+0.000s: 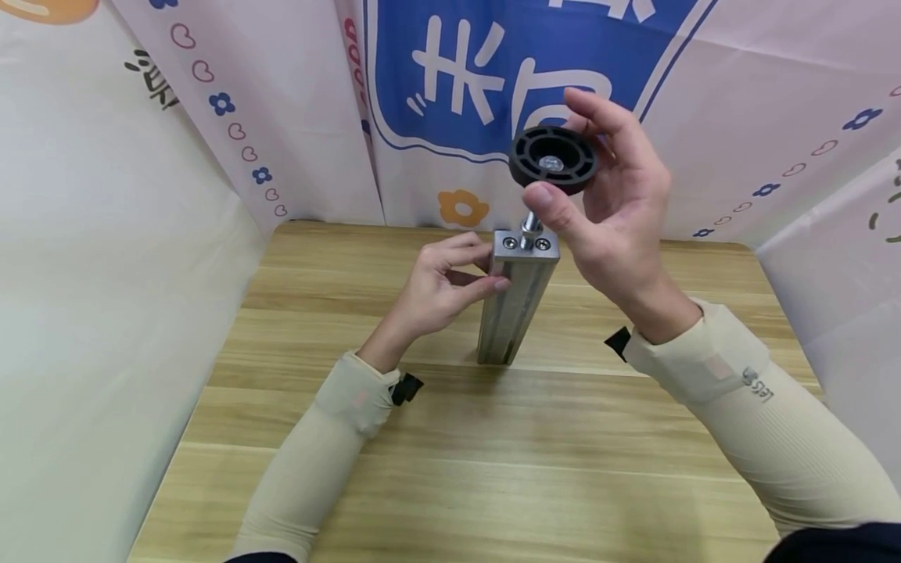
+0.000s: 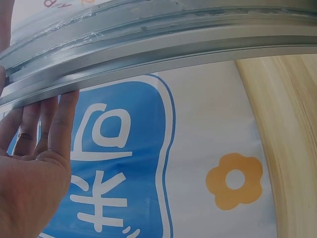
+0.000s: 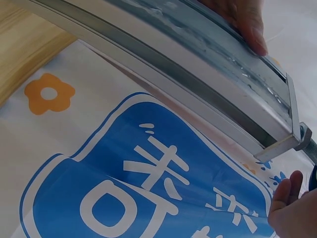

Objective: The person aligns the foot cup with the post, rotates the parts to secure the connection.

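An aluminium profile (image 1: 517,305) stands upright on the table, with a metal end plate (image 1: 501,252) fixed on its top by two screws. From that plate rises a threaded stud (image 1: 531,224) with a nut near its base, carrying a round black levelling foot (image 1: 552,163). My right hand (image 1: 622,207) holds the foot's rim between thumb and fingers. Lower down, my left hand (image 1: 443,285) grips the profile just under the plate, thumb on the near side. In the left wrist view, fingertips (image 2: 64,106) press along the profile's edge.
The wood-grain table (image 1: 450,477) runs back to a printed cloth wall (image 1: 310,117) with a blue sign and an orange flower. White cloth also hangs at the left (image 1: 91,274) and right. Both forearms wear pale sleeves with small black wrist cameras.
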A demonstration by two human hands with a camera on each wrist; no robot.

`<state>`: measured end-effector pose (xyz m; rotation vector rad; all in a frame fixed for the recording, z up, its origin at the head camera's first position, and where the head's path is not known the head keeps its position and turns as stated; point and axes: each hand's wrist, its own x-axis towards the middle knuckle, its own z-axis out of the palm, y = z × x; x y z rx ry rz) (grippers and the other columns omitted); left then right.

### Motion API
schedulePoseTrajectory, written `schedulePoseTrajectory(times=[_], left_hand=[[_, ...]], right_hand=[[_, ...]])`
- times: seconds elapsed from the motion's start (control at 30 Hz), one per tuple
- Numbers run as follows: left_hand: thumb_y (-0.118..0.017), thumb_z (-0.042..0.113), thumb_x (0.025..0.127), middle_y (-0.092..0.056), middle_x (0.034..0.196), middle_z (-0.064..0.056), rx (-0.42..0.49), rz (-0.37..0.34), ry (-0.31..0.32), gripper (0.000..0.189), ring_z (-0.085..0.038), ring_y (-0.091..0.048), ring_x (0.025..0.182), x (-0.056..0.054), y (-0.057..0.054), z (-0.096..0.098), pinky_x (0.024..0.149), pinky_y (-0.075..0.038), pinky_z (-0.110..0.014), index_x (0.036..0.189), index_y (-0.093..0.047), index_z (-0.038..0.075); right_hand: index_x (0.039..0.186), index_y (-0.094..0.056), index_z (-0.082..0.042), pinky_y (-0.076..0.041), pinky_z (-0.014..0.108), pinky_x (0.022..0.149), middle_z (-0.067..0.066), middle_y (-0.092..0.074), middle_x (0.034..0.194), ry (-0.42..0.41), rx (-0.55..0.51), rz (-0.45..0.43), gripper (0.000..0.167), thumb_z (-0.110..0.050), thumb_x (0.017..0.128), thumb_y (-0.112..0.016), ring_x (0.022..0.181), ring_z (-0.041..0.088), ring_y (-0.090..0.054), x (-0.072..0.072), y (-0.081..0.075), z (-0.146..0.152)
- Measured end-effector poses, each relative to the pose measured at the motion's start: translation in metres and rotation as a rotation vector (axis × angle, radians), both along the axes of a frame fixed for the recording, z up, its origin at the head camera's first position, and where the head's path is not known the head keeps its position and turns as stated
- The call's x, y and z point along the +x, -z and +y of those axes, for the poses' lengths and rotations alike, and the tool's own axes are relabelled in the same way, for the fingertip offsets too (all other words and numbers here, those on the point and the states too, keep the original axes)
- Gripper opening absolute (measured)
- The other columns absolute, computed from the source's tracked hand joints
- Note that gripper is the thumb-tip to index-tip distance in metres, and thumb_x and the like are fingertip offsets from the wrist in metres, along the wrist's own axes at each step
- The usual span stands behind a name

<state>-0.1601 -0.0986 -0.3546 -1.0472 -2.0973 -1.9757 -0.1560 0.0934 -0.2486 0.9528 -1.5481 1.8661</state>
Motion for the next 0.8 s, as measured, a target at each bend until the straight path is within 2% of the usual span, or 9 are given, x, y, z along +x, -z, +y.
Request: schedulePoseTrajectory(times=[0.3,0.53,0.6,0.7,0.8], left_hand=[[-0.076,-0.013,0.089,-0.067,0.103,-0.022,-0.005,0.01,-0.001,0.037,-0.014,-0.068,0.092,0.0004,0.0004,0.0002,0.08,-0.07,-0.038,0.125,-0.07,-0.012],[-0.075,-0.013,0.088,-0.066,0.103,-0.023,0.005,0.003,-0.002,0.037,-0.013,-0.067,0.092,0.0003,-0.0001,0.0002,0.079,-0.07,-0.039,0.125,-0.07,-0.013],[-0.075,-0.014,0.088,-0.066,0.103,-0.024,0.008,0.002,-0.003,0.036,-0.014,-0.068,0.092,0.0003,0.0001,0.0,0.079,-0.07,-0.039,0.124,-0.07,-0.014],[-0.074,-0.015,0.088,-0.066,0.103,-0.024,0.015,0.003,0.003,0.036,-0.014,-0.068,0.093,0.0003,0.0003,0.0,0.079,-0.07,-0.039,0.124,-0.069,-0.015],[-0.074,-0.015,0.088,-0.066,0.102,-0.025,0.023,0.002,0.01,0.035,-0.015,-0.068,0.092,-0.0002,0.0011,0.0002,0.079,-0.07,-0.039,0.123,-0.069,-0.016]], right_hand=[[0.14,-0.052,0.014,-0.058,0.024,0.094,0.01,-0.056,0.115,0.008,0.018,-0.01,0.102,-0.053,0.075,-0.093,0.104,0.024,-0.06,-0.001,0.0009,0.001],[0.144,-0.049,0.01,-0.061,0.029,0.103,0.016,-0.063,0.128,-0.093,-0.012,-0.044,0.099,-0.055,0.08,-0.09,0.114,0.029,-0.065,-0.0017,-0.0006,0.0049],[0.144,-0.049,0.009,-0.063,0.032,0.102,0.018,-0.065,0.128,-0.151,-0.034,-0.059,0.091,-0.047,0.084,-0.088,0.116,0.03,-0.067,-0.002,-0.0014,0.0063],[0.145,-0.048,0.008,-0.064,0.035,0.1,0.021,-0.068,0.127,-0.255,-0.073,-0.077,0.069,-0.025,0.092,-0.078,0.116,0.032,-0.068,-0.0027,-0.0022,0.0076],[0.145,-0.049,0.007,-0.064,0.035,0.099,0.021,-0.07,0.124,-0.326,-0.112,-0.107,0.058,-0.007,0.091,-0.066,0.114,0.032,-0.069,-0.0025,-0.0018,0.0087]])
